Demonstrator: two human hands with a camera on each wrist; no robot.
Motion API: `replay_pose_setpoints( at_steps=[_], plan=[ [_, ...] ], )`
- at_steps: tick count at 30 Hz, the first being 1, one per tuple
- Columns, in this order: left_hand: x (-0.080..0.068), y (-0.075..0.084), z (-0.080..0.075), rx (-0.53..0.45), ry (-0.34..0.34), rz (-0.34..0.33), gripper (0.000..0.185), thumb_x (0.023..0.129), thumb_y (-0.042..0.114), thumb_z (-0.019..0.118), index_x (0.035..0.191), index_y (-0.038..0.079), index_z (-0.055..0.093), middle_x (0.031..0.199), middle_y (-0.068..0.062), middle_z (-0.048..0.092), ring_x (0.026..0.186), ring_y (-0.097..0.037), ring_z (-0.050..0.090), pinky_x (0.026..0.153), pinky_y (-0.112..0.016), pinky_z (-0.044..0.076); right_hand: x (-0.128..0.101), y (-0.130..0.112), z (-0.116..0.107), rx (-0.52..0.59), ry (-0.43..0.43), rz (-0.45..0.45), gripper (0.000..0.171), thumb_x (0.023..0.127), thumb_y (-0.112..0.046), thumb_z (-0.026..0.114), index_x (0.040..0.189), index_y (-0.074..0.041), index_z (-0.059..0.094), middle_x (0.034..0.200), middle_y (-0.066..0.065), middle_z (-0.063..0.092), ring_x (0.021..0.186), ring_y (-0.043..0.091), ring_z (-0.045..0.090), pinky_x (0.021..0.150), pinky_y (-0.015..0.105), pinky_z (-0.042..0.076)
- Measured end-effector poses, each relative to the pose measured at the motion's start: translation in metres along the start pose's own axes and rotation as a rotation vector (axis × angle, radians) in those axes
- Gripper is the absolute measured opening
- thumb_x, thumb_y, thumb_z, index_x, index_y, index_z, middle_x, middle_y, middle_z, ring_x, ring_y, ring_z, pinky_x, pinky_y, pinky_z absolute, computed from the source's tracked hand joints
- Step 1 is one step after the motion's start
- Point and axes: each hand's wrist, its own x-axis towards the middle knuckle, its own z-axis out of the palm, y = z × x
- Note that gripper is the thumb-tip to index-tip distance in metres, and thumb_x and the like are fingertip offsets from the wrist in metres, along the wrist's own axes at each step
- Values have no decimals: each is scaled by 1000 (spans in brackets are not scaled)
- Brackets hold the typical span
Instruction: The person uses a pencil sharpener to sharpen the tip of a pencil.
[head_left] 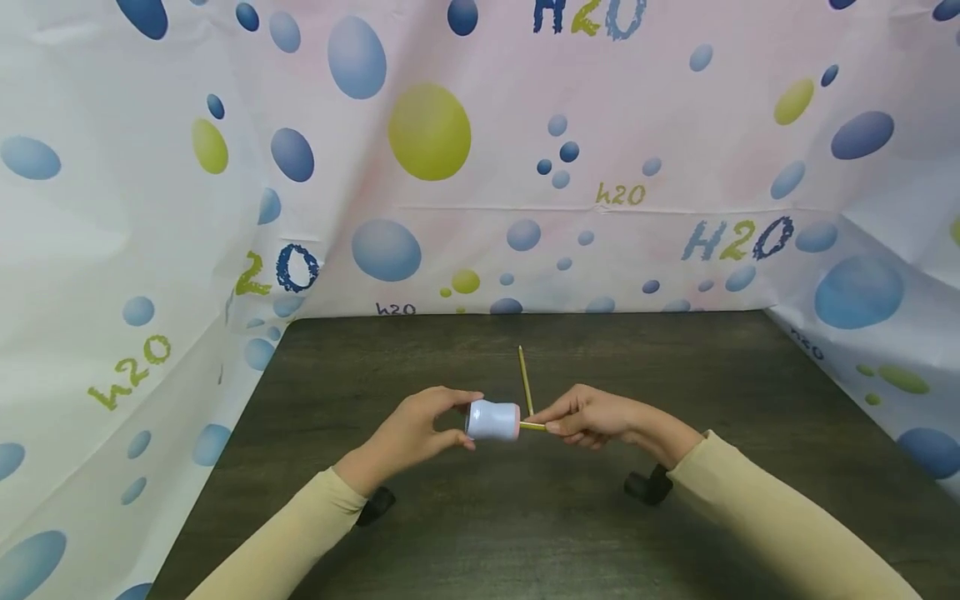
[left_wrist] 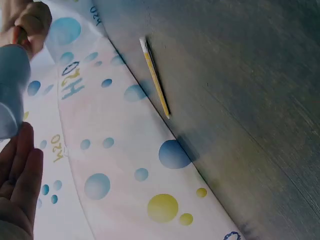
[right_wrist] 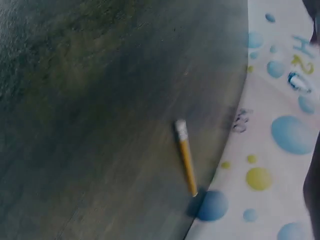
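My left hand (head_left: 414, 427) grips the left end of a pale blue pencil sharpener (head_left: 491, 420) between thumb and fingers. The sharpener lies on its side in the air, its pink end turned to the right. From that end sticks a yellow pencil (head_left: 533, 426), pinched by the thumb and fingers of my right hand (head_left: 600, 415). The pencil's front part is hidden inside the sharpener. In the left wrist view, the sharpener (left_wrist: 12, 90) and the left fingers (left_wrist: 27, 180) show at the left edge. A second yellow pencil (head_left: 525, 380) lies on the table beyond the hands.
The dark wooden table (head_left: 487, 533) stretches under both hands. Behind it and along its sides hangs a white sheet (head_left: 510, 108) printed with blue and green dots. Small black devices (head_left: 648, 486) sit under both wrists.
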Motion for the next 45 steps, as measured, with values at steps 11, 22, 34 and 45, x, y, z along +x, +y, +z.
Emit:
replay_pose_setpoints(
  at_steps=[11, 22, 34, 45],
  plan=[
    [6, -6, -12, -471, -119, -413, 76, 95, 39, 74, 153, 3, 40, 139, -24, 61, 119, -33, 67, 99, -43, 59, -5, -4, 12, -475, 292, -265, 33, 102, -9, 60, 134, -1, 66, 83, 18, 72, 60, -8, 45, 56, 20, 39],
    [10, -14, -12, -976, -382, -794, 77, 102, 53, 53, 136, -16, 53, 94, -7, 79, 75, -6, 73, 75, -25, 63, 5, 13, 21, -1529, 815, -1027, 49, 109, -3, 35, 152, -21, 50, 66, -4, 41, 50, 6, 19, 43, 25, 19],
    [4, -11, -16, -644, -289, -551, 61, 97, 32, 72, 134, -15, 59, 124, -30, 70, 110, -35, 74, 89, -45, 63, 1, 11, 40, -1264, 622, -766, 40, 101, 4, 42, 120, -9, 75, 65, -2, 49, 56, 0, 15, 49, 16, 17],
    [-3, -3, -14, 1, -113, -72, 60, 80, 15, 85, 134, 1, 65, 123, -15, 75, 109, -29, 74, 86, -40, 62, 1, -5, 13, 98, 24, 92, 44, 106, -14, 52, 145, 5, 52, 55, -9, 32, 44, 6, 18, 44, 24, 21]
  ],
)
